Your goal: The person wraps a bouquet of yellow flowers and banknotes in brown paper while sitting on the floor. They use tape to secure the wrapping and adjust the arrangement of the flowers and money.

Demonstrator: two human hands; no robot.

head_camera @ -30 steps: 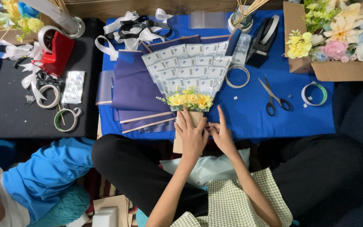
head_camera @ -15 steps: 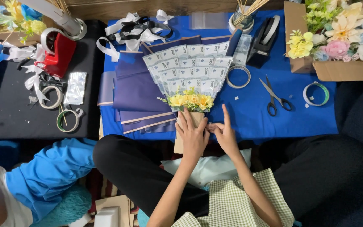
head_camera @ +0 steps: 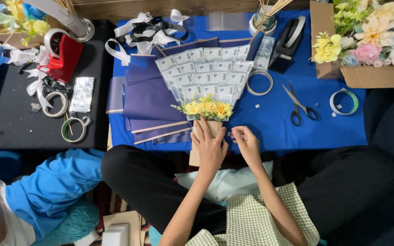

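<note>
Pressing flat on the brown handle of the money bouquet, the left hand lies with fingers spread, grip holding nothing pinched. The right hand hovers just right of the handle, its grip closed to a pinch; on what, I cannot tell. The bouquet lies on the blue worktop, yellow flowers at its base and purple wrapping paper under its left side. A tape ring sits right of the bouquet, scissors further right, ribbons above it.
</note>
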